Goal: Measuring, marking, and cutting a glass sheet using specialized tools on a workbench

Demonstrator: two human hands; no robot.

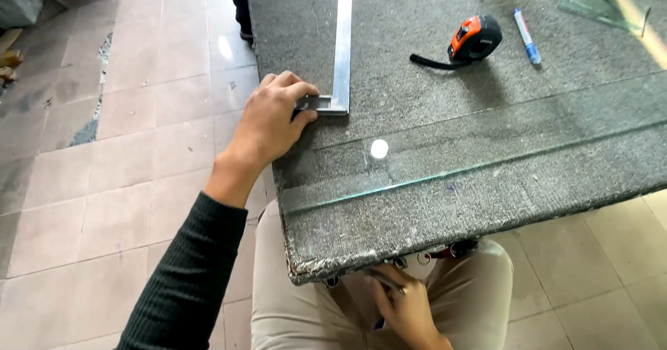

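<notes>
Left hand [274, 117] is clamped on the short stock end of a metal try square [340, 58], thumb and fingers pinching it at the left edge of the grey carpeted table [389, 211]. Its long blade runs away up the tabletop. Right hand [406, 308] sits down below the table edge by the lap, fingers curled around something thin and dark, can't really tell what. Orange tape measure [474, 38] and a blue marker [526, 36] lie further right, and a glass sheet [486, 145] lies flat across the near side.
</notes>
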